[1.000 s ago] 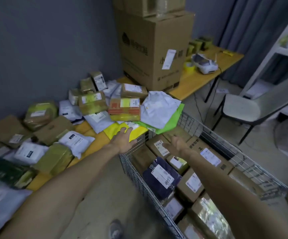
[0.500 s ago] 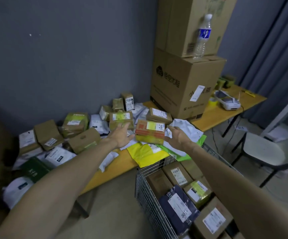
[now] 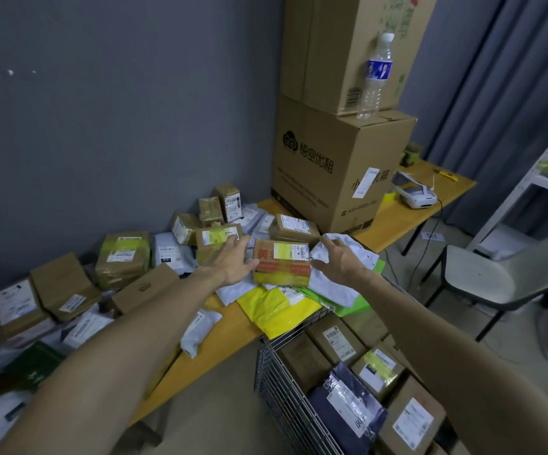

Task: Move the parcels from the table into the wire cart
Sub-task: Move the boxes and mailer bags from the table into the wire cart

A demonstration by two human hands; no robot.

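A small cardboard box with orange print and yellow tape (image 3: 281,266) sits on the parcel pile on the orange table (image 3: 230,336). My left hand (image 3: 233,262) is against its left side, fingers straight. My right hand (image 3: 338,261) reaches its right side, fingers spread, thumb near the box edge. Neither hand has closed round it. Below right stands the wire cart (image 3: 285,399), holding several labelled boxes and a dark blue mailer (image 3: 348,408). Many more boxes and white and yellow mailers cover the table to the left.
Two large cardboard boxes (image 3: 338,165) are stacked at the table's back, with a water bottle (image 3: 374,77) on the lower one. A white label printer (image 3: 414,192) sits on the far right of the table. A grey chair (image 3: 509,277) stands right of the cart.
Both hands rose from over the cart's rim to the pile and now flank the orange-printed box. The view tilted up.
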